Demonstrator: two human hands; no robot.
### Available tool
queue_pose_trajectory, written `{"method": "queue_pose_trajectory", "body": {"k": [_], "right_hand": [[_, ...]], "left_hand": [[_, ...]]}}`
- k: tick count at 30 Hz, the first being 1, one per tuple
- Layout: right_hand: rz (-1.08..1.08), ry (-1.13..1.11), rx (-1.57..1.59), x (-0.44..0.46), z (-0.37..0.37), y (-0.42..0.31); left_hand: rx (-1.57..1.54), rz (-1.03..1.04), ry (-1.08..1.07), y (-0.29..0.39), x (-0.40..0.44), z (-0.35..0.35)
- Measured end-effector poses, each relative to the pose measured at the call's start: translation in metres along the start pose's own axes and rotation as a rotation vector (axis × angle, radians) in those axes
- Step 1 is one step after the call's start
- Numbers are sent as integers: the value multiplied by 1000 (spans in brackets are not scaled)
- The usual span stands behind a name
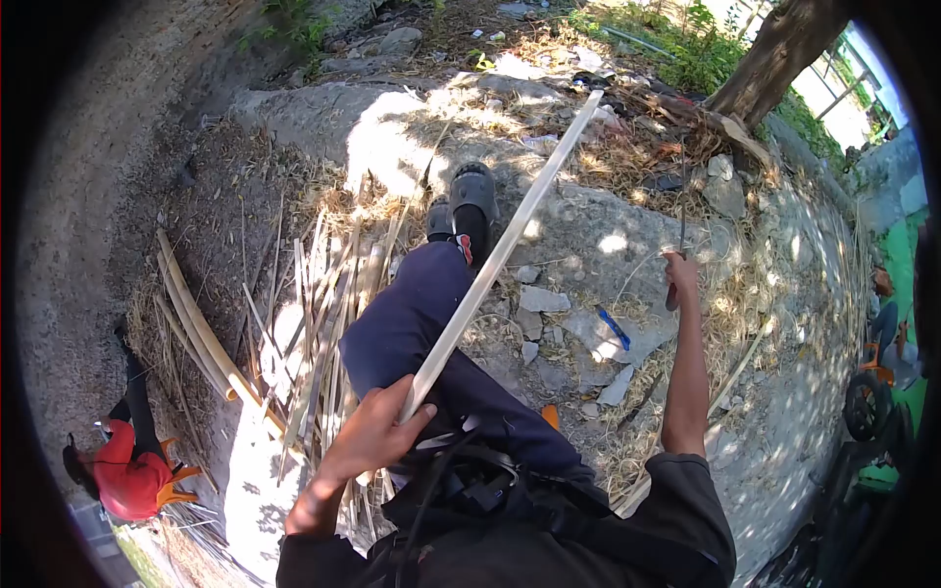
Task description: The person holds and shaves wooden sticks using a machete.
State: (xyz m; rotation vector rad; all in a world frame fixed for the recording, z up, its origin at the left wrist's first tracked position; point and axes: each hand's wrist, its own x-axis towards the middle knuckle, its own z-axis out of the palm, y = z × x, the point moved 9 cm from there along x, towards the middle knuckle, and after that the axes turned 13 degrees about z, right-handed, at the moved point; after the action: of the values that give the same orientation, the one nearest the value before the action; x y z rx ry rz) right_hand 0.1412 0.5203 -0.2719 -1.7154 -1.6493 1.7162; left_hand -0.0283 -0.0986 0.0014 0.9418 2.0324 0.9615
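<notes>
Evidently, the pale strip is already a long, narrow length, slanting across the person's thighs and shin, its near end in the left hand and its far end out over the littered ground. The left hand is closed around that near end, thumb against it; the right hand is clamped on the handle of a long, thin knife, its blade pointing away and well apart from the strip, so no cut seems under way. From its straight edges, the rough splitting looks done; whether its surface has been smoothed, or how much remains, is too fine to tell. Beside the legs on the left lies a loose heap of split strips, and past it some thicker curved poles. Between the strip and the right arm, a blue tool rests among broken stone slabs; these, and the outstretched legs under the strip, are the nearest obstacles. Farther out are a tree trunk, another person in red by an orange chair, and a dark wheel.
</notes>
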Motion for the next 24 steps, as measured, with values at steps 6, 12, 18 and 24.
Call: {"method": "queue_pose_trajectory", "body": {"k": [6,12,18,24], "right_hand": [[692,-776,896,-97,119,114],[614,-497,557,-159,139,194],[327,-221,171,-171,128,191],[21,-178,131,-205,136,120]], "left_hand": [[-133,150,166,18,39,-13],[-47,314,283,58,77,-9],[16,460,425,73,106,-6],[-222,548,301,65,121,19]]}}
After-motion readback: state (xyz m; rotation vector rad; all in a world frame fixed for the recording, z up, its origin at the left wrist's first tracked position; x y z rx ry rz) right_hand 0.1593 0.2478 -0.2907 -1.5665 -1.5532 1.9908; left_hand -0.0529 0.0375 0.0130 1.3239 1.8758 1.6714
